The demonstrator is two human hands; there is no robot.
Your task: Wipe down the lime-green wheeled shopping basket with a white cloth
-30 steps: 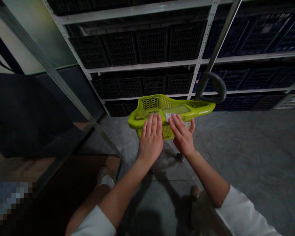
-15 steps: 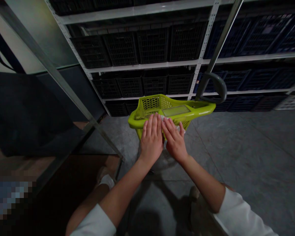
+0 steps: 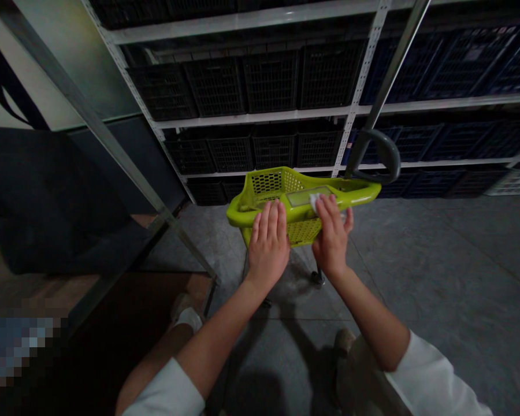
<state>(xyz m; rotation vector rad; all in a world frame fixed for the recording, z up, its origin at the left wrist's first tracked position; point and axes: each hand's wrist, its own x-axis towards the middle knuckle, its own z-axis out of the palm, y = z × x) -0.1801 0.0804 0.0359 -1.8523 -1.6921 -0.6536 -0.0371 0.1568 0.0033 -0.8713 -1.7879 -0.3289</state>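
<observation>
A lime-green plastic basket [image 3: 264,218] with honeycomb holes stands in front of me on a wheeled base, a caster [image 3: 317,278] showing below it. My left hand [image 3: 268,237] lies over the near rim, fingers stretched out side by side. My right hand [image 3: 331,237] presses a white cloth or tissue [image 3: 315,202] against the rim, beside a clear rectangular panel [image 3: 305,196]. Most of the white piece is hidden under the fingers. At the basket's right end rises a grey loop handle [image 3: 390,153].
White metal shelving [image 3: 251,118] holding black crates [image 3: 212,86] and dark blue crates [image 3: 455,69] fills the far side. A metal pole [image 3: 398,58] rises behind the handle. To my left runs a slanted metal frame [image 3: 125,167]. Grey concrete floor [image 3: 437,260] lies below.
My right hand has slid right along the basket's rim with the white cloth, away from my left hand. More of the basket's near side and a caster now show. My left hand stays put.
</observation>
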